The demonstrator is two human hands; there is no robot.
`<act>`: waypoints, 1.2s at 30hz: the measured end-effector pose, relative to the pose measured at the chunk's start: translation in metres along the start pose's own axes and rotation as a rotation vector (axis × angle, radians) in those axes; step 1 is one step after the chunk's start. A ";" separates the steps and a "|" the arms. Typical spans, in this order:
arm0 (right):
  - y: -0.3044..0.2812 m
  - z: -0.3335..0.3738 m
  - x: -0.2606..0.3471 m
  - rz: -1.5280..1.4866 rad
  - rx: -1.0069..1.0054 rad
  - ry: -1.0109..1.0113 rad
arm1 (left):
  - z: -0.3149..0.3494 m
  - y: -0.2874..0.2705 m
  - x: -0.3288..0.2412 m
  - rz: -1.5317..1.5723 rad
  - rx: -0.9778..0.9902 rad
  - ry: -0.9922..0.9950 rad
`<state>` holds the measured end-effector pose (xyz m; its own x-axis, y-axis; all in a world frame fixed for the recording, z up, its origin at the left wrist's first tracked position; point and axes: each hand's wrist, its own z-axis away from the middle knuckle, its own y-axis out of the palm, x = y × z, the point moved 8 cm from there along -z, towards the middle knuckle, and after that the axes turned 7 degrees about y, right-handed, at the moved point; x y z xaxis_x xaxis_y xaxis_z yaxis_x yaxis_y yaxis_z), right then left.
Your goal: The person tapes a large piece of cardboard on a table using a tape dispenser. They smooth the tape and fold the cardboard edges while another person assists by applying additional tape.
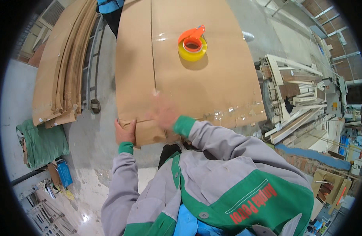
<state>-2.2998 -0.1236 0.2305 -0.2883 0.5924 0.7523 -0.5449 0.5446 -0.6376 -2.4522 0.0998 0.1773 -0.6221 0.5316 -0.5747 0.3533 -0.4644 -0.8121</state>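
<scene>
A large flat cardboard box (pixel 212 82) lies in front of me, with a long seam running away from me left of its middle. My left hand (pixel 125 133) grips the box's near left corner, its thumb and fingers bent around the edge. Over the near end of the seam, my right hand (pixel 165 114) is smeared by motion, so its fingers cannot be made out. On the box's far half rests an orange tape dispenser (pixel 192 42) carrying a roll of yellow tape (pixel 192 56). Shiny clear tape strips (pixel 224 115) stick along the near right edge.
Tall cardboard sheets (pixel 65 67) lean at the left beside a metal-framed cart (pixel 90 70). A green cloth bundle (pixel 43 142) lies nearer. Pale frames and planks (pixel 295 98) are piled on the right. Beyond the box's far left edge, another person's blue garment (pixel 109 5) shows.
</scene>
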 end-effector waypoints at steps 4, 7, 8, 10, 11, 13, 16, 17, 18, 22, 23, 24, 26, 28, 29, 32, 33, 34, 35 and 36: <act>-0.177 -0.077 -0.022 0.219 -0.831 0.045 | 0.013 0.023 -0.055 -0.671 -0.109 0.506; -0.221 -0.143 -0.062 0.179 -0.486 0.492 | 0.038 0.064 -0.084 -0.567 0.242 0.799; -0.225 -0.159 -0.070 0.242 -0.400 0.640 | 0.052 0.069 -0.097 -0.406 0.319 0.899; -0.224 -0.181 -0.076 0.407 -0.257 0.725 | 0.055 0.067 -0.103 -0.396 0.327 0.858; -0.218 -0.189 -0.081 0.490 -0.168 0.793 | 0.055 0.066 -0.105 -0.377 0.341 0.843; -0.213 -0.204 -0.083 0.556 -0.196 0.813 | 0.053 0.064 -0.106 -0.422 0.346 0.834; -0.206 -0.217 -0.092 0.632 -0.230 0.852 | 0.048 0.064 -0.103 -0.415 0.359 0.819; -0.205 -0.219 -0.093 0.640 -0.257 0.842 | 0.047 0.060 -0.106 -0.348 0.299 0.838; -0.204 -0.219 -0.094 0.651 -0.249 0.858 | 0.046 0.060 -0.105 -0.309 0.277 0.835; -0.200 -0.222 -0.075 0.657 -0.292 0.724 | 0.049 0.060 -0.106 -0.297 0.217 0.846; -0.197 -0.223 -0.065 0.656 -0.322 0.651 | 0.051 0.060 -0.106 -0.278 0.227 0.839; -0.195 -0.224 -0.052 0.652 -0.375 0.578 | 0.052 0.057 -0.108 -0.269 0.215 0.846; -0.172 -0.228 -0.027 0.710 -0.380 0.399 | 0.052 0.051 -0.111 -0.267 0.215 0.845; -0.145 -0.229 -0.008 0.773 -0.355 0.242 | 0.052 0.047 -0.114 -0.280 0.242 0.830; -0.130 -0.230 -0.001 0.813 -0.319 0.166 | 0.053 0.045 -0.117 -0.280 0.249 0.828; -0.114 -0.232 0.013 0.847 -0.317 0.103 | 0.055 0.040 -0.121 -0.279 0.242 0.828; -0.119 -0.230 0.019 0.852 -0.378 0.089 | 0.054 0.040 -0.123 -0.272 0.234 0.828; -0.124 -0.225 0.021 0.867 -0.383 0.108 | 0.054 0.042 -0.121 -0.275 0.255 0.806; -0.138 -0.216 0.023 0.546 -0.447 0.083 | 0.056 0.042 -0.122 -0.258 0.232 0.820; -0.153 -0.207 0.020 0.233 -0.460 0.086 | 0.056 0.043 -0.121 -0.255 0.226 0.817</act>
<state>-2.0588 -0.0720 0.3090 -0.2841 0.7652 0.5777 -0.0665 0.5853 -0.8081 -2.4006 -0.0239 0.2180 0.0613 0.9377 -0.3420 0.0716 -0.3459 -0.9355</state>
